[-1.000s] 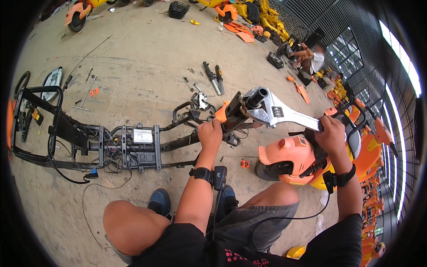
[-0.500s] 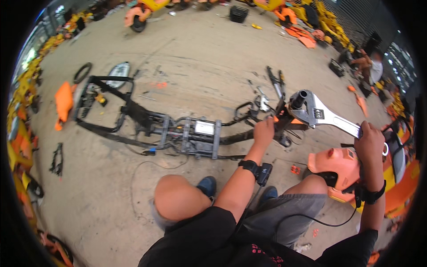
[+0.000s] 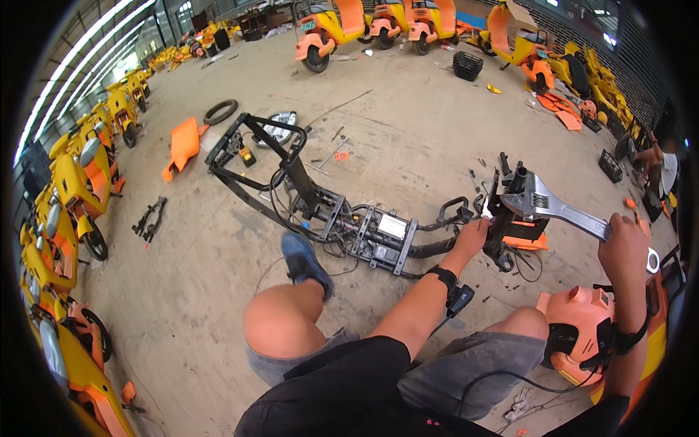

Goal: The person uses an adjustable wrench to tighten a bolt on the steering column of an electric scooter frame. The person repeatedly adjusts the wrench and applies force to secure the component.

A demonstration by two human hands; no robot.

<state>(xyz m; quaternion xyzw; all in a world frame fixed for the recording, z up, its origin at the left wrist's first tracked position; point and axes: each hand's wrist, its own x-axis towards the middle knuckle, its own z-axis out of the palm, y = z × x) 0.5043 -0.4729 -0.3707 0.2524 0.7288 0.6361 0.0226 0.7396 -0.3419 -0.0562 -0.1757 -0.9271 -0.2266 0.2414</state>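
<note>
A stripped black scooter frame (image 3: 426,246) lies on the concrete, its front end towards the right. My left hand (image 3: 473,234) is closed on that front end, near the upright tube. With my right hand (image 3: 625,247) I grip the handle of a large silver adjustable wrench (image 3: 571,210). Its jaws are at the top of the frame's front tube (image 3: 518,175); whether they bite on it cannot be made out. My left shoe (image 3: 304,262) is close beside the frame's middle. A boxy unit with a pale label (image 3: 392,227) sits within the frame.
Just right of my knee stands an orange scooter body part (image 3: 579,320). Orange panels (image 3: 183,146), a tyre (image 3: 220,111) and a black bracket (image 3: 150,220) lie around. Yellow scooters (image 3: 76,189) line the left; a black crate (image 3: 467,65) is at the back. A person (image 3: 659,164) sits far right.
The view has tilted up, showing more of the hall. My left foot has moved forward towards the frame. The wrench has swung, its head now lower against the tube; both hands keep their holds.
</note>
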